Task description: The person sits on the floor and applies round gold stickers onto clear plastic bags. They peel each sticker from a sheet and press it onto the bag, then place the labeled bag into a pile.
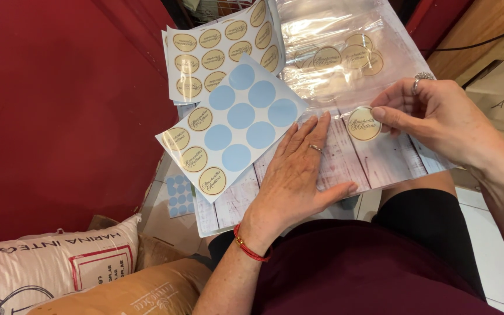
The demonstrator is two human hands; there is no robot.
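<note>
A wood-print board (345, 160) is lying across the person's lap, beside a red wall (59, 105) and flour sacks (53, 262). The left hand (298, 175) is pressing flat and open on a clear bag (345, 52). The right hand (433, 114) is pinching a round gold sticker (363, 123) just above it. The sticker sheet (231, 125) is half peeled; the lettering on its stickers is too small to make out.

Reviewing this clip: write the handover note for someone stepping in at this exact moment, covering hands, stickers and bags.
Left hand: flat on the clear bag on the lap board, holding nothing.
Right hand: pinching one round gold sticker just over that bag.
Front sticker sheet: seven blue circles already peeled, five gold stickers left. Fuller sheets lie behind.
Done: stickered bags piled at the top.
Left: this sticker is not pressed down yet.
</note>
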